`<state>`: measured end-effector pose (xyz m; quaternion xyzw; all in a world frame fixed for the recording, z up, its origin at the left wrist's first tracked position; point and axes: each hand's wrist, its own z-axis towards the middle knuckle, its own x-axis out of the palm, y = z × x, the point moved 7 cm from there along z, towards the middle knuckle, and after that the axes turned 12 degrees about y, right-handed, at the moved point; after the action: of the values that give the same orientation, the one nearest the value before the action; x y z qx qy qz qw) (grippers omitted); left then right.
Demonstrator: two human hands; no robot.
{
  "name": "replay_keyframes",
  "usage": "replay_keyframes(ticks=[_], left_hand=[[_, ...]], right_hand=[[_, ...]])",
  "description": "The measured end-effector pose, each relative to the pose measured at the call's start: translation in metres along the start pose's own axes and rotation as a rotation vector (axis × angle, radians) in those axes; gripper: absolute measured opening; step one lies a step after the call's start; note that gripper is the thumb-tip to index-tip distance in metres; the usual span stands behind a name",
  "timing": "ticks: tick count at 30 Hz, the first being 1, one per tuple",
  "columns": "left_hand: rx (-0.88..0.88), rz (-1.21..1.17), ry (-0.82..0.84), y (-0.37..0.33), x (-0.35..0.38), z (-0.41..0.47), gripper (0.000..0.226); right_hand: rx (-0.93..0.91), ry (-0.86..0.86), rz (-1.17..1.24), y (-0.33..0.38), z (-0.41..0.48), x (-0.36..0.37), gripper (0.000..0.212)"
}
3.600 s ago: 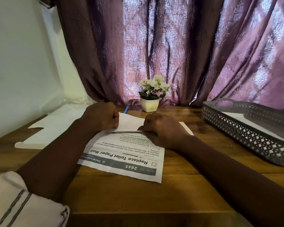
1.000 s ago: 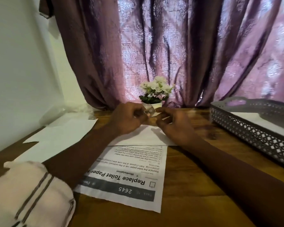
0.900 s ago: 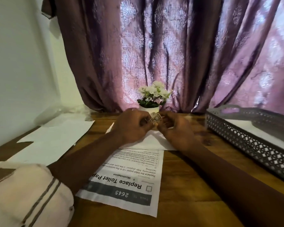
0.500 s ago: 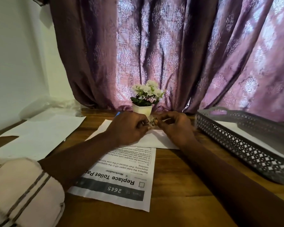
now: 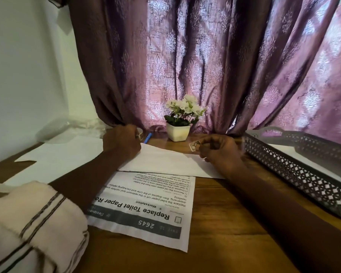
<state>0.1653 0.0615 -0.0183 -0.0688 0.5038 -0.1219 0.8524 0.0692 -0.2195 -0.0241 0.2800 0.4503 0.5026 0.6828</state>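
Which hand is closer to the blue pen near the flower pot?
Left. The left hand sits right beside the blue pen; the right hand, pinching a small stamp-like square, is farther off, past the flower pot.

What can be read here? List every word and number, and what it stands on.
"Replace Toilet Paper Ro", rest hidden: printed sheet, upside down.
"2645": its dark band.
"Workstation": same sheet.
Fine print there: too small.
Small piece in right hand: unreadable.
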Motion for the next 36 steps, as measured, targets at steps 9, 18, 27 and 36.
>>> replay_keyframes(ticks=[9,18,27,36], left_hand=[[0.099,0.023,-0.074,-0.017,-0.027,-0.003,0.031],[0.556,-0.189,0.199,-0.114,0.002,-0.053,0.022],[0.658,-0.179,0.273,-0.122,0.019,-0.059,0.028],[0.660,-0.175,0.290,-0.122,0.020,-0.061,0.024]], right_hand=[[0.089,-0.033,-0.021,-0.012,0.004,-0.008,0.017],[0.215,0.005,-0.155,-0.024,-0.001,-0.030,0.018],[0.272,0.052,-0.269,-0.039,0.005,-0.029,0.015],[0.263,0.062,-0.501,-0.044,0.015,-0.030,0.010]])
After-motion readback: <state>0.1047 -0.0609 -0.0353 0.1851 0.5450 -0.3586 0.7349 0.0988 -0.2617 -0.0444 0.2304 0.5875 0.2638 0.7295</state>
